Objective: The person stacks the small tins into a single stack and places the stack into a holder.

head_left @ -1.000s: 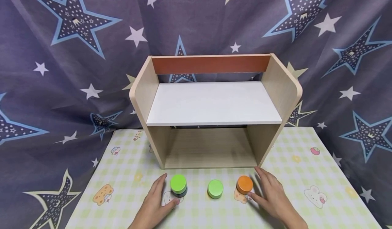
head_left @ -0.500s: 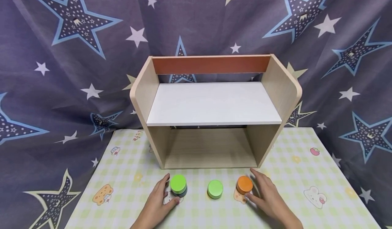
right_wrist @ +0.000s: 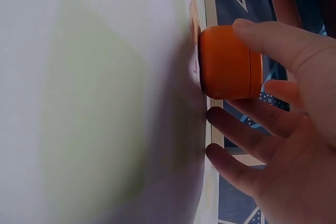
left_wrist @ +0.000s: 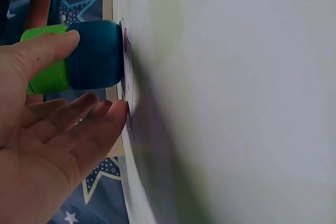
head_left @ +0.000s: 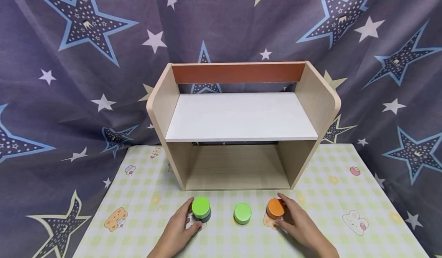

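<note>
A small jar point(head_left: 201, 207) with a bright green lid and dark blue body stands upright on the cloth. My left hand point(head_left: 175, 233) is around its left side, thumb in front and fingers behind. In the left wrist view, the thumb lies close against the jar while the other fingers are spread apart from it. An orange jar point(right_wrist: 228, 62) stands at the right. Beside it is my right hand point(head_left: 301, 227), its thumb tip at the jar's near side and its fingers loosely extended. Between the two hands stands a light green jar point(head_left: 243, 213).
Behind the jars stands a wooden two-level shelf point(head_left: 241, 116) with a white upper board and a reddish back rail. A checked cloth point(head_left: 345, 200) with cartoon prints covers the table. A star-patterned curtain point(head_left: 114, 20) hangs behind.
My right hand has moved left, closer to the orange jar. My left hand has shifted slightly right toward the green-lidded jar. All the jars stay where they were.
</note>
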Demonstrator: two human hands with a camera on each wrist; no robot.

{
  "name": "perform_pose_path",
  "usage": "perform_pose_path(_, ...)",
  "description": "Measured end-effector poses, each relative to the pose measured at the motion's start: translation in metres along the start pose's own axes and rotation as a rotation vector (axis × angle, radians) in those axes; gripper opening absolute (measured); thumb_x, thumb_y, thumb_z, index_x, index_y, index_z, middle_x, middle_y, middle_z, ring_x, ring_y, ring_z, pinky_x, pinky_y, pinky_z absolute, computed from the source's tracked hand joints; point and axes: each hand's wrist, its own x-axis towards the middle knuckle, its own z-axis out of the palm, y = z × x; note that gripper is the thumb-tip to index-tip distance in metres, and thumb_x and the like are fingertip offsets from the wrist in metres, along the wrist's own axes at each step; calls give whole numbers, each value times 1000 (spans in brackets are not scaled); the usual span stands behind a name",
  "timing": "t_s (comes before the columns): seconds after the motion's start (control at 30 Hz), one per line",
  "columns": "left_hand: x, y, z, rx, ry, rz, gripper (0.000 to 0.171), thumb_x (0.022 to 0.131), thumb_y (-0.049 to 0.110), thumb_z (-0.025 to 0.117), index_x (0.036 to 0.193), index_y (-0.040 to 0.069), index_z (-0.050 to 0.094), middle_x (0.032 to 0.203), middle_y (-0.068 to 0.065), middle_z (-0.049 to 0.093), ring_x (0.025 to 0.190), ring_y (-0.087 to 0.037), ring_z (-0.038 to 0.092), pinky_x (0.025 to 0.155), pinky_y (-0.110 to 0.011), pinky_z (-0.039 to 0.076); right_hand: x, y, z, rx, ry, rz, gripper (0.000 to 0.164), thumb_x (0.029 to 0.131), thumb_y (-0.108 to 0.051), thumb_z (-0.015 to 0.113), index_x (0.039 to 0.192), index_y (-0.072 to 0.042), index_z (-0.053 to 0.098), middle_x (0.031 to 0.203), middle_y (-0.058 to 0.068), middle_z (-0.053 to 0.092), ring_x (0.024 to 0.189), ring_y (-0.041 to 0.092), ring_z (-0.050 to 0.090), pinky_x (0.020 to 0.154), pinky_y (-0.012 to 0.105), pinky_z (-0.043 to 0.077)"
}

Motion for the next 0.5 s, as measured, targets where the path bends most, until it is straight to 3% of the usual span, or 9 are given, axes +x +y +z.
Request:
perform_pose_path(0.23,3,1,0,61,27,9,76,89,20,79,150,1,39,133,-18,58,118,-30,59,87,-35,55,1,1,1,-3,1,-6,77,84,-13,83,148,-3,44,128,2,60,115,18,60,94,45,52)
perform_pose_path(0.5,3,2,1,56,39,15,73,88,19,80,148,2,43,130,-16,60,113,-26,61,84,-33,56,1,0,-1,12,-5,18,72,87,-14,81,148,-2,44,130,4,60,116,21,60,95,48,50)
